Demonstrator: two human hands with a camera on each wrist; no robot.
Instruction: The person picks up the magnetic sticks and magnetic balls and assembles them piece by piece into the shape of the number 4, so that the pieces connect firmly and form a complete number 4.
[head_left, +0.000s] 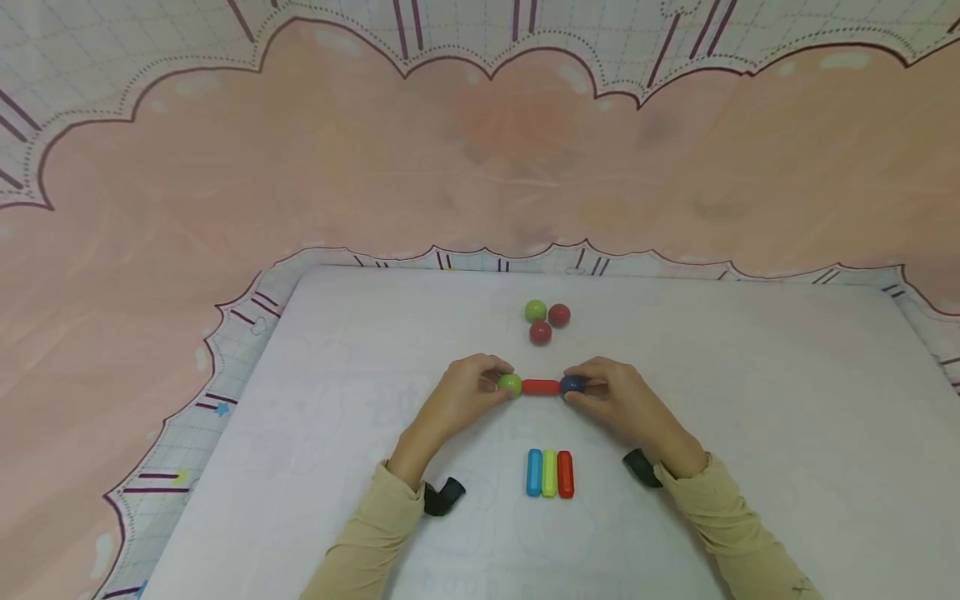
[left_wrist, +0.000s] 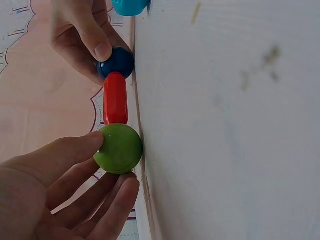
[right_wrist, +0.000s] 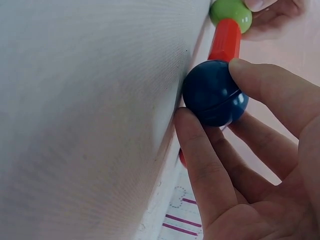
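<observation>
A red rod [head_left: 541,387] lies crosswise between a green ball [left_wrist: 119,149] at its left end and a dark blue ball [right_wrist: 212,94] at its right end, all three in one line. My left hand [head_left: 467,390] pinches the green ball between thumb and fingers. On the other side my right hand [head_left: 613,392] grips the blue ball, thumb and fingertips spread around it. In both wrist views the rod's ends meet the balls.
Beyond the hands sit a loose green ball [head_left: 536,311] and two red balls [head_left: 559,315]. Nearer lie a blue rod [head_left: 534,472], a yellow-green rod [head_left: 550,473] and another red rod [head_left: 566,474] side by side. All rest on a white tabletop [head_left: 337,333].
</observation>
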